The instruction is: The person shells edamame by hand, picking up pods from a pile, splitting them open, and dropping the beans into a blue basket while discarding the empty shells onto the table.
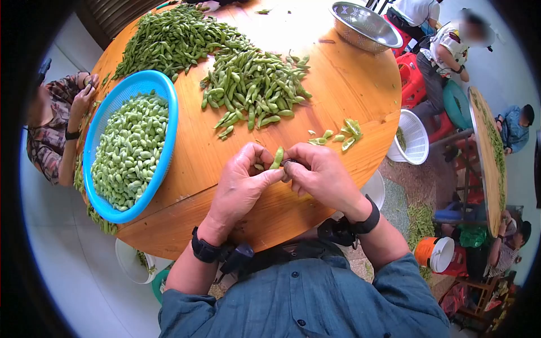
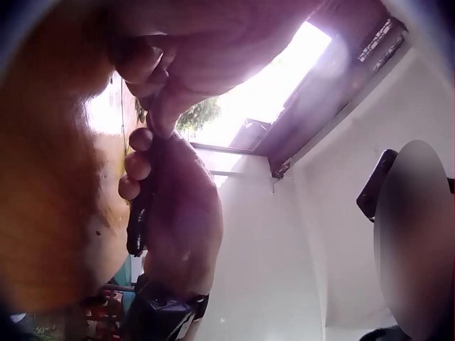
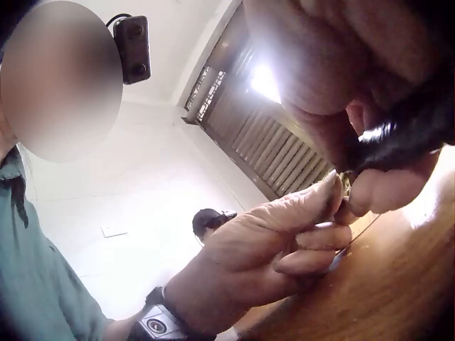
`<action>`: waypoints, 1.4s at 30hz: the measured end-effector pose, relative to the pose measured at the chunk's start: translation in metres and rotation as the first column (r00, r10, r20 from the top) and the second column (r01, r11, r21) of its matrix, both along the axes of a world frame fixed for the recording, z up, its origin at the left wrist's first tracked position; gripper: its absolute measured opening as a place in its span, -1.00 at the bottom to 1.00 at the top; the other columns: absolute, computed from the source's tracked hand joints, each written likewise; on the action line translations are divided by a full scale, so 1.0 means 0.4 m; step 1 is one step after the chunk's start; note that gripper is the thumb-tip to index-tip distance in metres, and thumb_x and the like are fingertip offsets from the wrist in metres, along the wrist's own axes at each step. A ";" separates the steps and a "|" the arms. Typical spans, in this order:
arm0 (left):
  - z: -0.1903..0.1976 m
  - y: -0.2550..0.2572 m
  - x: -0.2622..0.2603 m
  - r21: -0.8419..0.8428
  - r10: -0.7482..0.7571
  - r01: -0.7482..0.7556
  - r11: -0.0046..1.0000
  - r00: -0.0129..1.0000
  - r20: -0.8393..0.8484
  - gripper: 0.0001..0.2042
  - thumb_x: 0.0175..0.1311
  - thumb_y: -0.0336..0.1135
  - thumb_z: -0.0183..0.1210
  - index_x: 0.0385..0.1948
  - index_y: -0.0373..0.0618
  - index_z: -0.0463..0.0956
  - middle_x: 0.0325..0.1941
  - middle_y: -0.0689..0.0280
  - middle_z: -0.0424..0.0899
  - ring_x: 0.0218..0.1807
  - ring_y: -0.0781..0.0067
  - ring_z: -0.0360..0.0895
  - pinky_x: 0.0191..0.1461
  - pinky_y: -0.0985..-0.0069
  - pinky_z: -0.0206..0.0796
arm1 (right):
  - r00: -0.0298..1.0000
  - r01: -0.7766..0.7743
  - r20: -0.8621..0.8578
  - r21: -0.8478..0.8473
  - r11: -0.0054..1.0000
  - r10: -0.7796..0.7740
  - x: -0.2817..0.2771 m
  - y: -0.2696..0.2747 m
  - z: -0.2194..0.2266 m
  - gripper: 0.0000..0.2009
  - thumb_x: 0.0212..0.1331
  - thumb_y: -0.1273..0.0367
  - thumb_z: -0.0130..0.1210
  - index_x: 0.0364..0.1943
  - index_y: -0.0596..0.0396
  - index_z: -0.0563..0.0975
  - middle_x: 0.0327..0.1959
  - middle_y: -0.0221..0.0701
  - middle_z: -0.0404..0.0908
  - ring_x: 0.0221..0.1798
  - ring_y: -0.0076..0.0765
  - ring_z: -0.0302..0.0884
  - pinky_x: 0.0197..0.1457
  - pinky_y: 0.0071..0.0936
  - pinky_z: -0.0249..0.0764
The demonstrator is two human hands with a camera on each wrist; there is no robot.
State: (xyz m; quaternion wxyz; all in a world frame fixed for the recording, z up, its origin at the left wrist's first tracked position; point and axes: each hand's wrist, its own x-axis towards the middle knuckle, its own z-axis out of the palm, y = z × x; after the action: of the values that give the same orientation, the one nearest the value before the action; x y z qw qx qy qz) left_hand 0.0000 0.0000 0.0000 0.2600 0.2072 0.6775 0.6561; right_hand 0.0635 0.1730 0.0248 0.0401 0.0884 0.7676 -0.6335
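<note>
The head view showed a round wooden table [image 1: 360,84] reaching from the near side, where the person sat, to the far side. At its left stood a blue plastic basket [image 1: 173,112] holding a heap of shelled green beans [image 1: 127,152]. Far and to the left lay a large pile of bean pods [image 1: 169,39]; a smaller heap of pods [image 1: 256,84] adjoined it, nearer and more central. A perforated metal colander [image 1: 366,28] sat at the far right of the table. Beyond the right edge, lower than the tabletop, was a white plastic basket [image 1: 416,138] with some green matter inside.

Both hands were together over the near part of the table. The left hand [image 1: 242,177] had its grip clamped on a green pod [image 1: 276,158], pinched by the thumb and fingers, its free end pointing up and away from the person. The right hand [image 1: 327,172] met it at the pod's near end, its own grip clamped on a narrow dark object [image 3: 405,128], which the right wrist view showed against the fingers; its exact kind could not be told. Several split pods [image 1: 350,135] lay on the table, just beyond the right hand and to the right of the smaller heap.
</note>
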 end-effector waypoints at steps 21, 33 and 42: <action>0.002 0.018 0.021 -0.134 0.059 -0.116 0.984 0.927 -0.369 -0.87 0.17 -0.50 0.27 -0.40 -0.26 0.45 -0.44 0.39 0.55 -0.38 0.62 0.47 -0.32 0.56 0.36 | 0.936 0.105 -0.351 0.305 0.947 0.010 -0.016 -0.013 -0.042 -0.90 0.10 0.53 0.00 -0.34 0.29 0.51 -0.51 0.04 0.55 -0.41 0.14 0.58 -0.33 -0.14 0.48; 0.011 -0.012 -0.016 0.230 -0.147 0.040 0.972 0.870 0.470 -0.86 0.29 -0.38 0.24 -0.24 -0.16 0.47 -0.41 0.51 0.52 -0.44 0.83 0.34 -0.43 0.78 0.13 | 0.998 -0.047 -0.037 -0.034 0.998 0.045 -0.025 0.009 -0.005 -0.91 0.17 0.50 -0.01 -0.35 0.25 0.50 -0.62 -0.24 0.52 -0.61 -0.42 0.51 -0.50 -0.41 0.42; 0.025 -0.017 -0.016 0.077 -0.088 0.064 0.995 0.924 0.372 -0.89 0.30 -0.36 0.23 -0.25 -0.12 0.52 -0.40 0.57 0.52 -0.50 0.88 0.26 -0.49 0.81 0.06 | 0.986 -0.103 -0.126 0.062 0.993 0.111 -0.013 0.015 -0.001 -0.89 0.21 0.47 -0.01 -0.39 0.23 0.50 -0.60 -0.36 0.52 -0.60 -0.56 0.47 -0.52 -0.49 0.42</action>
State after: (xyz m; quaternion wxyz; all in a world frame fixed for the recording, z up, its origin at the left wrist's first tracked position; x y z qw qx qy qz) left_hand -0.0066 -0.0070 0.0099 0.4034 0.1123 0.5854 0.6942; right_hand 0.0584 0.1789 0.0243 0.0220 0.0070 0.7896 -0.6133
